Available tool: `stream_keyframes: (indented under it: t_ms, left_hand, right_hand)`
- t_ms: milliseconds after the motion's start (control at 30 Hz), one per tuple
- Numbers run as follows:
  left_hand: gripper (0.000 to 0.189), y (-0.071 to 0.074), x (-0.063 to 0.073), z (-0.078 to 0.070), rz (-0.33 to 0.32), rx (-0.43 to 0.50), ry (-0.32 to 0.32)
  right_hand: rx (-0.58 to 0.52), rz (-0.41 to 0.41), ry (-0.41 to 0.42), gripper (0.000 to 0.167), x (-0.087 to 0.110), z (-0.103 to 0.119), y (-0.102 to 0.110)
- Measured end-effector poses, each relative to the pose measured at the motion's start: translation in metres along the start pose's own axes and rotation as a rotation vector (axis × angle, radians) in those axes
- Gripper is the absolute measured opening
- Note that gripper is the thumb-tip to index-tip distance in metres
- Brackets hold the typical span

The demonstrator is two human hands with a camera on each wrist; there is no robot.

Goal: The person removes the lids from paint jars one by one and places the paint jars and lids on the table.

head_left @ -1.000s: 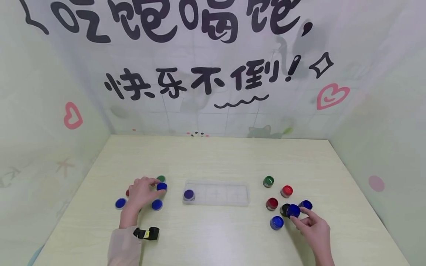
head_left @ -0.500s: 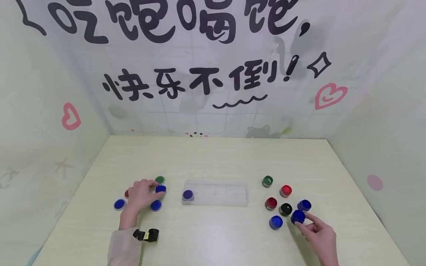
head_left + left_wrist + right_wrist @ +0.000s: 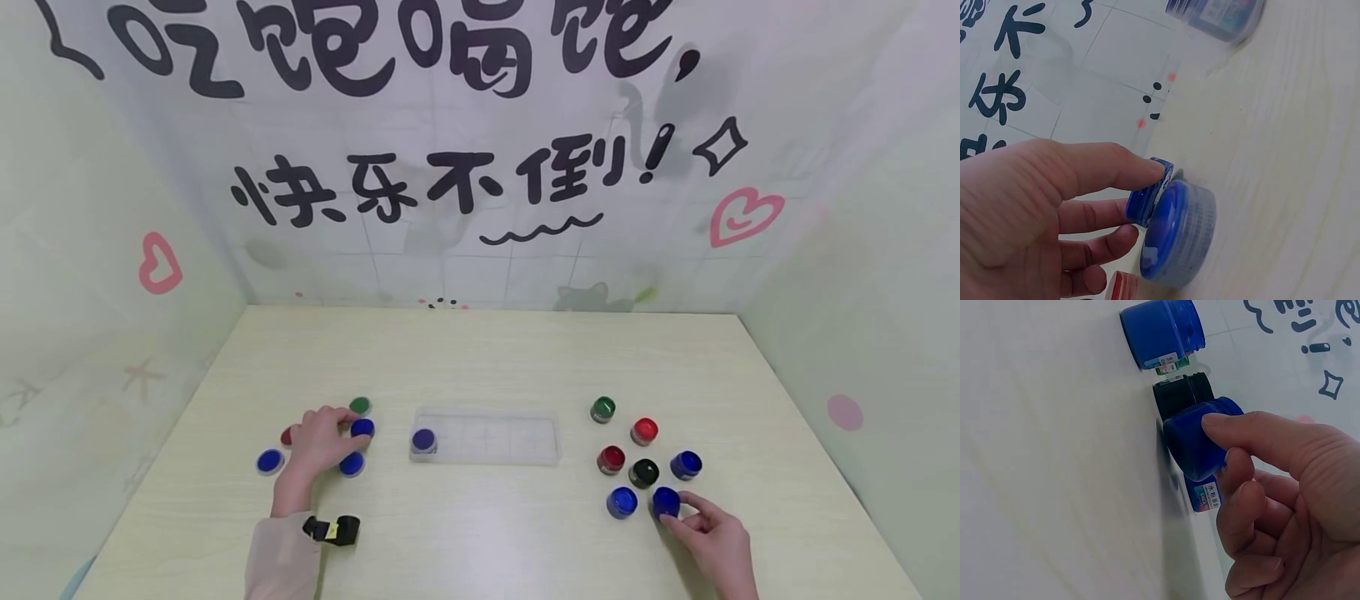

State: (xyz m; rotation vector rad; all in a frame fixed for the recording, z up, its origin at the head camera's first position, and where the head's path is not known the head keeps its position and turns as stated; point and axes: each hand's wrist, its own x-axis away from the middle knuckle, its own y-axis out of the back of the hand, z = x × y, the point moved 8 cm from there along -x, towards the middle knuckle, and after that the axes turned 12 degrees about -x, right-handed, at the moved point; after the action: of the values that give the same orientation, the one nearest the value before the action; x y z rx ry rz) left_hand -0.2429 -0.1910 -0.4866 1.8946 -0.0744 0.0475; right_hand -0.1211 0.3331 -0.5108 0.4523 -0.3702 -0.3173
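Note:
My left hand [image 3: 318, 442] pinches a blue jar lid [image 3: 1149, 192] between thumb and fingers. Close by lie a second blue lid [image 3: 1175, 234], a green lid [image 3: 361, 406], a red lid [image 3: 287, 436] partly behind the hand, and another blue lid [image 3: 270, 462]. On the right side, my right hand [image 3: 711, 537] holds a dark blue paint jar [image 3: 1197, 440] by thumb and fingers, low at the table. Around it stand lidless paint jars: a brighter blue jar [image 3: 622, 502], a blackish jar [image 3: 643, 473] and another dark blue jar [image 3: 686, 465].
A clear plastic tray [image 3: 517, 460] lies mid-table, with a purple-blue lidded jar [image 3: 424, 441] in its left end. Farther back on the right stand a green jar [image 3: 603, 409], a red jar [image 3: 644, 431] and a dark red jar [image 3: 611, 459]. Printed cloth walls enclose the table.
My right hand has carried the dark blue jar away from the blackish jar, toward me, and down to the table beside the brighter blue jar. The left hand has barely moved with its lid.

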Motion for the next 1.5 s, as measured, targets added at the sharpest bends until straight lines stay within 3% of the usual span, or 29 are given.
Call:
stream_keyframes:
  t_ms: [600, 800, 967, 1067, 1200, 1333, 1500]
  left_hand:
    - [0.042, 0.003, 0.002, 0.001, -0.022, -0.044, -0.001]
    - [0.031, 0.013, 0.002, -0.003, -0.136, 0.032, -0.019]
    - [0.026, 0.020, 0.000, -0.016, -0.221, 0.156, -0.077]
    - [0.035, 0.018, -0.001, -0.027, -0.206, 0.172, -0.137]
    - [0.055, 0.009, -0.002, -0.042, -0.126, 0.159, -0.211]
    - [0.069, 0.000, -0.003, -0.052, -0.055, 0.132, -0.241]
    - [0.079, -0.006, -0.004, -0.061, -0.036, 0.095, -0.289]
  right_hand:
    - [0.049, 0.004, 0.001, 0.045, 0.004, -0.003, 0.000]
    - [0.028, -0.017, 0.005, 0.048, 0.007, 0.004, 0.002]
    - [-0.031, -0.055, 0.109, 0.046, 0.007, 0.029, -0.001]
    - [-0.070, -0.032, 0.181, 0.043, 0.006, 0.048, -0.014]
    - [-0.093, 0.047, 0.258, 0.039, 0.003, 0.073, -0.042]
    - [-0.082, 0.132, 0.334, 0.036, 0.003, 0.096, -0.075]
    - [-0.041, 0.248, 0.419, 0.034, 0.007, 0.118, -0.114]
